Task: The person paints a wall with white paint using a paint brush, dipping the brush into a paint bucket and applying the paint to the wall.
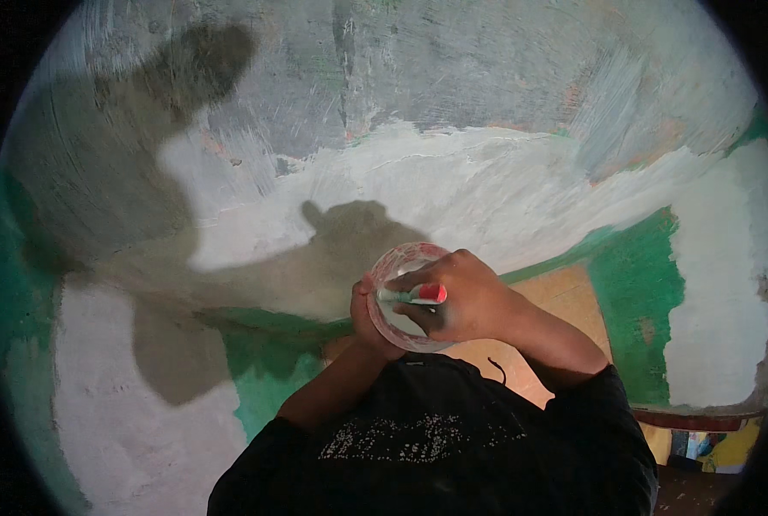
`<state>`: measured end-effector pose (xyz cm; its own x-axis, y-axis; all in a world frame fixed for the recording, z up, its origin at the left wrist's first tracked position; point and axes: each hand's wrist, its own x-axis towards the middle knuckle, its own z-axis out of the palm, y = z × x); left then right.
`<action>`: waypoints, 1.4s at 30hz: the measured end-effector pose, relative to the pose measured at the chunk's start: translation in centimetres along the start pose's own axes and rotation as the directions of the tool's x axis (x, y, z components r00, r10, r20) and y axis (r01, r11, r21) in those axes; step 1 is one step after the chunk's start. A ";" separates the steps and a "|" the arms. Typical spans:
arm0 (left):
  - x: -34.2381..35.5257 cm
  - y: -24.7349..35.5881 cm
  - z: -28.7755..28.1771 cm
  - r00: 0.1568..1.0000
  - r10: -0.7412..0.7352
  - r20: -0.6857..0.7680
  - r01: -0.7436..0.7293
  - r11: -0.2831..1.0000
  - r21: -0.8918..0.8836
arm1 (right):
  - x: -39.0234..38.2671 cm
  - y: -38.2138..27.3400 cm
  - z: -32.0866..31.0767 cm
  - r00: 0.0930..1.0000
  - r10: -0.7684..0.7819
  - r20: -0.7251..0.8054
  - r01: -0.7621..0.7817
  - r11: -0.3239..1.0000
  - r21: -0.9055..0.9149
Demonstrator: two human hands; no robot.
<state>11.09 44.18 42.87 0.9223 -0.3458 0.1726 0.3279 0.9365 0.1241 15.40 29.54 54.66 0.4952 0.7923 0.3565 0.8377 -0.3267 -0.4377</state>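
Left hand (pixel 368 319) round tub (pixel 388 259), right hand (pixel 470 297) round red-ended handle (pixel 432 294), blurred white print (pixel 401 440) on black shirt (pixel 573 447)

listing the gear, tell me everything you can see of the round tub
The round tub looks like translucent plastic, smeared reddish and whitish. Its open top faces the camera, beyond the dark shirt. The left hand cups its left side; the right hand reaches over its opening with a red-ended handle.

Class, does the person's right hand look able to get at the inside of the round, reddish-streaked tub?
Probably yes: the right hand is over the open tub, the left hand holds its side, and nothing visible covers it; a pale, red-ended handle shares the opening.
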 end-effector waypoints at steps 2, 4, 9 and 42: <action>-0.1 0.2 0.0 0.994 -0.005 -0.111 0.008 1.000 0.020 | -0.2 -0.1 0.0 0.999 -0.019 0.039 0.020 1.000 -0.024; -0.3 0.4 -0.8 0.998 -0.035 -0.052 0.035 0.999 -0.006 | -0.6 0.2 0.0 0.997 -0.052 0.065 0.051 0.999 0.012; -0.5 0.3 -0.7 0.998 -0.017 0.068 0.020 0.998 -0.051 | -1.1 0.0 -1.1 0.990 -0.012 0.140 0.002 0.997 0.075; -0.3 0.0 0.9 0.978 0.123 -0.169 -0.081 0.969 0.235 | -0.8 4.3 -0.6 0.835 0.547 -0.059 -0.483 0.781 0.396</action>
<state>10.63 44.26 43.69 0.9768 -0.2136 0.0185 0.1951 0.9216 0.3356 18.70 27.15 53.00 0.8853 0.4525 0.1076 0.3238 -0.4336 -0.8409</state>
